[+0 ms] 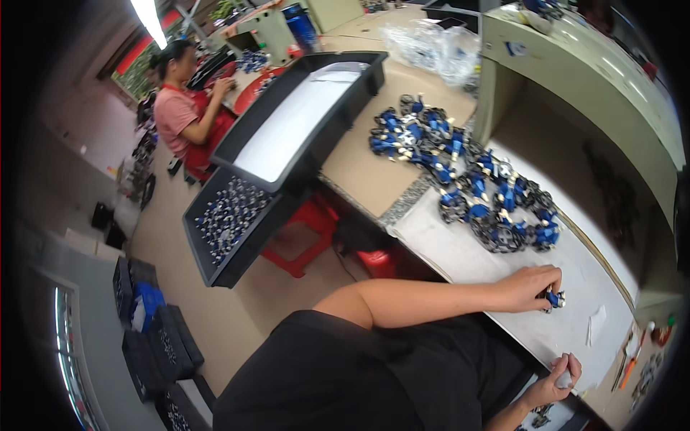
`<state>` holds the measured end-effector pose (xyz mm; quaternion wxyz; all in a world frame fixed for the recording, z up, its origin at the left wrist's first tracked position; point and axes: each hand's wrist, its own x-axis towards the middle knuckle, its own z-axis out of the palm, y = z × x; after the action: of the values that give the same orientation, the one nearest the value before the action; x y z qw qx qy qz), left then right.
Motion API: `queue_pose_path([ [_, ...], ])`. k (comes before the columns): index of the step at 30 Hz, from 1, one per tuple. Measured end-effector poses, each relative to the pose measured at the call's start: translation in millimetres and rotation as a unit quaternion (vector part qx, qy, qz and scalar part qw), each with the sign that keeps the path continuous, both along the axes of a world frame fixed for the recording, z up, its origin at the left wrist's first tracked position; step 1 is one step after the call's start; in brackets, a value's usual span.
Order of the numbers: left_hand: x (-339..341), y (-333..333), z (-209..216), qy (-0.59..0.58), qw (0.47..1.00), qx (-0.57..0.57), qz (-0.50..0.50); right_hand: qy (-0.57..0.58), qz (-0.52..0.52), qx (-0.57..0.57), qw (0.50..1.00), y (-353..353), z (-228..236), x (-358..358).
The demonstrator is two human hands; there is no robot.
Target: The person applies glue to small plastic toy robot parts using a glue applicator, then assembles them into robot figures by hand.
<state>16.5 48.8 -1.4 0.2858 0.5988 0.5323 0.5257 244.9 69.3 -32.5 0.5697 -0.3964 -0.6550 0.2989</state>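
My left hand [530, 289] reaches over the white-covered bench [431, 233], fingers closed on a small blue toy [554, 299] with dark and cream parts. Most of that toy is hidden under the fingers. Nearer the bench's front edge, my right hand [563, 375] is wrapped round a rounded grey-white thing [564, 379] whose kind I cannot make out. Beyond my left hand lies a heap of similar blue toys [507, 194], with dark wheel-like parts. A crumpled white scrap of paper [595, 325] rests to the right of my left hand.
Left of the bench stand a black tray lined with white sheet [295, 118] and a lower tray [230, 223] of small parts. A red stool [305, 237] is under them. A green-grey shelf [575, 72] borders the bench. Another person [183, 111] works at far left.
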Motion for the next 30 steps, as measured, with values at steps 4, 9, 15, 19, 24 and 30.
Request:
queue_pose_path([
  [4, -10.6, -12.4, -1.4, 0.089, 0.992, 0.061, 0.071, -0.009, 0.049, -0.036, 0.998, 1.1, 9.0, -22.8],
  [9, -23.7, -16.8, -0.6, 0.094, 0.993, 0.066, 0.027, -0.033, 0.071, -0.051, 0.996, 9.9, 8.0, -29.8],
  [15, -16.9, -23.2, -10.3, 0.149, 0.983, 0.032, 0.103, -0.031, 0.049, -0.081, 0.995, -0.1, 13.4, -38.1],
  [19, -9.2, -29.2, -5.7, 0.148, 0.984, 0.035, 0.09, -0.043, 0.055, -0.095, 0.993, -2.6, 15.4, -35.4],
  [24, -8.8, -19.9, -0.4, 0.151, 0.986, 0.022, 0.069, -0.073, 0.0, -0.063, 0.995, -7.6, 20.8, -27.4],
  [30, -22.9, -24.3, 8.6, 0.171, 0.981, -0.003, 0.095, -0.016, 0.042, -0.052, 0.998, 0.1, 18.1, -38.5],
])
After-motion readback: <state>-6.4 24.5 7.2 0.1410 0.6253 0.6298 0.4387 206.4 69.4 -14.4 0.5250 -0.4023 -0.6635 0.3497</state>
